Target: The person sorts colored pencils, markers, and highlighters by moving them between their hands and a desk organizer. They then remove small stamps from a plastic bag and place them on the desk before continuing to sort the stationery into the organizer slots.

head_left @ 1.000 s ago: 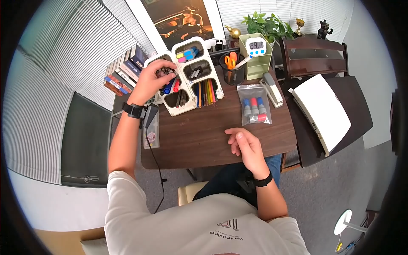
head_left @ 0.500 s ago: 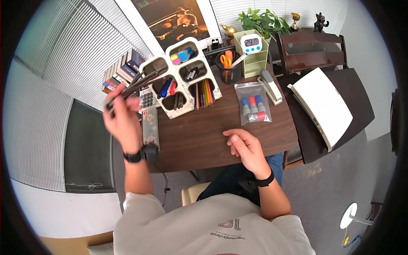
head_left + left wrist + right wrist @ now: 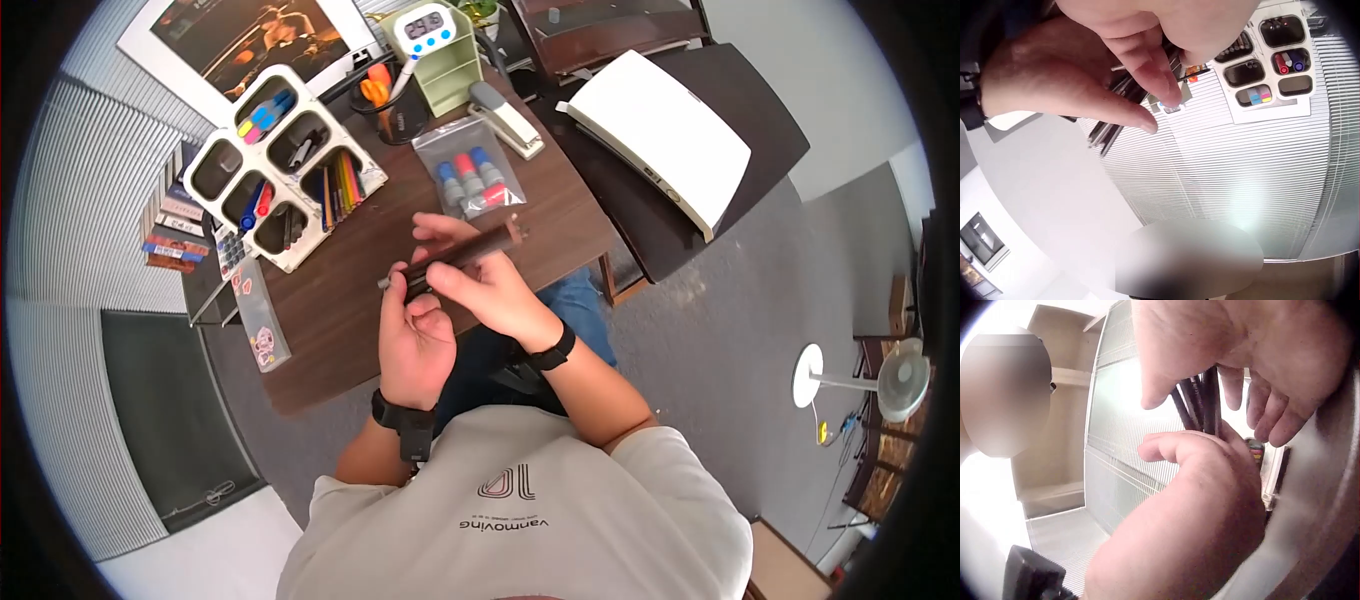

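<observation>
In front of the chest, over the table's near edge, both hands have hold of a bundle of slim dark pencils. My left hand grips its left end between thumb and fingers. My right hand holds the middle, thumb laid across the top and fingers behind. The far ends stick out past the right hand. In the left wrist view the pencil ends fan apart slightly; the right wrist view has several dark shafts between the two hands. Palms and fingers hide part of the bundle.
A white organizer with highlighters, markers and coloured pencils stands on the table. Nearby are a mesh pen cup, a stapler, a zip bag of markers, a green holder with timer and a clear case.
The left hand has lifted dark pencils out of the organizer's left upper compartment and brought them to the chest. The right hand has joined it on the bundle. The head view has swung right.
</observation>
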`<state>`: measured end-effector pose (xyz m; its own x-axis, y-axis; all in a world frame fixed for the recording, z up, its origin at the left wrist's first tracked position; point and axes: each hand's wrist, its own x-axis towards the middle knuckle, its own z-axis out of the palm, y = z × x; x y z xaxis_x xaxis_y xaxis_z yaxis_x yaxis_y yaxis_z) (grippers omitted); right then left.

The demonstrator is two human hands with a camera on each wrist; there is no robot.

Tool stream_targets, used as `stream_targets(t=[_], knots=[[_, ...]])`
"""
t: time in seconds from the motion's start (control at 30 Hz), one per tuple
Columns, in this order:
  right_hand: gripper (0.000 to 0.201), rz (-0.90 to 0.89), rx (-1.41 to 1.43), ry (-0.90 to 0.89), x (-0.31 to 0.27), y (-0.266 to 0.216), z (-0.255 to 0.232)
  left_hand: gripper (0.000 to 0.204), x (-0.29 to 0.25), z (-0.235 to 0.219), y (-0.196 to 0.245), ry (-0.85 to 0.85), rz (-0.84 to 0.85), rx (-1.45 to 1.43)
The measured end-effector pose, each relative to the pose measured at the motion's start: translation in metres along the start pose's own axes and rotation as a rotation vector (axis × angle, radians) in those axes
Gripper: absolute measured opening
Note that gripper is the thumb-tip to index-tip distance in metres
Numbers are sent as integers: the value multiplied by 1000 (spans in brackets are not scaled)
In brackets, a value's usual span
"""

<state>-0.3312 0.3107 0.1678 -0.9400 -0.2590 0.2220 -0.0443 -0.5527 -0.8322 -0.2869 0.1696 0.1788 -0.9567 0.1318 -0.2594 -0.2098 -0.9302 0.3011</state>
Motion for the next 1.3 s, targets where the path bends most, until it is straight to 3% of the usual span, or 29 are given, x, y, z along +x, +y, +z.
stream_targets(t=[0.03, 0.1, 0.13, 0.17, 0.27, 0.3, 0.4, 0.5, 0.67, 0.73, 0.77, 0.87, 1.0, 1.13, 1.2, 1.3], knots=[[58, -5, 2, 11, 0, -3, -2, 17, -1, -4, -5, 0, -11, 6], [37, 170, 76, 47, 2, -7, -4, 17, -5, -7, -17, 84, 70, 191], [30, 93, 23, 52, 2, -3, -5, 18, -7, -7, -18, 63, 101, 272], [30, 91, 26, 57, 2, -2, -6, 18, -10, -5, -18, 64, 96, 276], [35, 311, 56, 110, -1, -18, -6, 24, -20, 10, -17, 58, 128, 828], [35, 313, 60, 111, -1, -16, -7, 24, -21, 11, -16, 62, 126, 830], [34, 262, 48, 29, -1, -5, -9, 29, -23, 17, -12, -53, 100, 1360], [33, 227, 77, -21, 0, -1, -12, 25, -19, 26, -4, -64, -1, 1560], [31, 314, 56, -55, 0, -11, -11, 30, -15, 22, -2, -111, -55, 1436], [40, 263, 10, -101, -3, -15, -8, 36, -14, 16, 1, -33, -198, 900], [40, 263, 13, -107, -4, -18, -7, 36, -14, 10, 2, -30, -192, 901], [36, 213, -17, -116, -4, -19, -5, 39, -14, 1, 2, -35, -308, 558], [27, 278, 29, -118, -2, -13, -11, 40, -13, 1, 3, -132, -263, 731], [30, 221, -18, -109, -3, -9, -12, 43, -15, 24, 3, -46, -290, 987], [31, 420, 6, -99, -5, -26, -9, 46, -16, 26, 3, 8, -296, 1130], [32, 395, 8, -114, -5, -24, -9, 41, -16, 19, 6, -132, -254, 1339]])
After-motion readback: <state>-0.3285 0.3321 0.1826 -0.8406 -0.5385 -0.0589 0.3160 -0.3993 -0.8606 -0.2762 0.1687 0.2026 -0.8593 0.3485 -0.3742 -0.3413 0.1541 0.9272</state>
